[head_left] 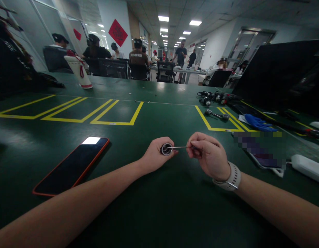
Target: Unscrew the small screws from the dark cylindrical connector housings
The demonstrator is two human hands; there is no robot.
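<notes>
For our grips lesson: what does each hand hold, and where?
The left hand grips a round part around its side; the right hand pinches a thin rod by one end.

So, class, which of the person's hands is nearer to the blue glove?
Right. The right hand, holding a thin metal rod, is left of the blue glove and closer to the camera; the left hand, gripping a round-ended part, is farther left.

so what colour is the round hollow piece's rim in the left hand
The round rim is silvery grey, seen best in the head view.
</notes>
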